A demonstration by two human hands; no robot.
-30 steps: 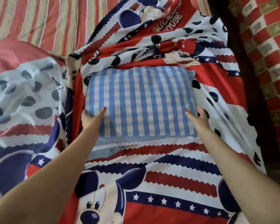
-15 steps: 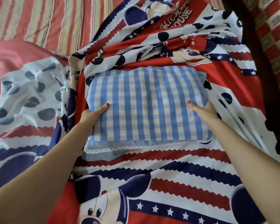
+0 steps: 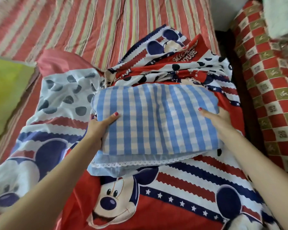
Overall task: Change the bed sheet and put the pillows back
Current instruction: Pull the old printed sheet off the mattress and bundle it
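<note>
A blue-and-white checked pillow [image 3: 156, 120] with a lace-trimmed flap is raised off a crumpled red, white and navy cartoon-mouse bed sheet [image 3: 173, 193]. My left hand [image 3: 100, 127] grips the pillow's left end, thumb on top and fingers hidden underneath. Its right end is held the same way by my right hand [image 3: 218, 120]. The sheet lies bunched over a red-and-green striped mattress cover [image 3: 93, 24], with a pink corner [image 3: 56, 62] turned up at the left.
A yellow-green pillow [image 3: 5, 90] lies at the left edge of the bed. A dark gap [image 3: 249, 113] runs along the bed's right side. Beyond it stands furniture covered in red-and-gold checked cloth [image 3: 273, 80].
Both hands have lifted the pillow off the sheet and drawn it toward me. My view has tilted up, showing more striped mattress and the yellow-green pillow.
</note>
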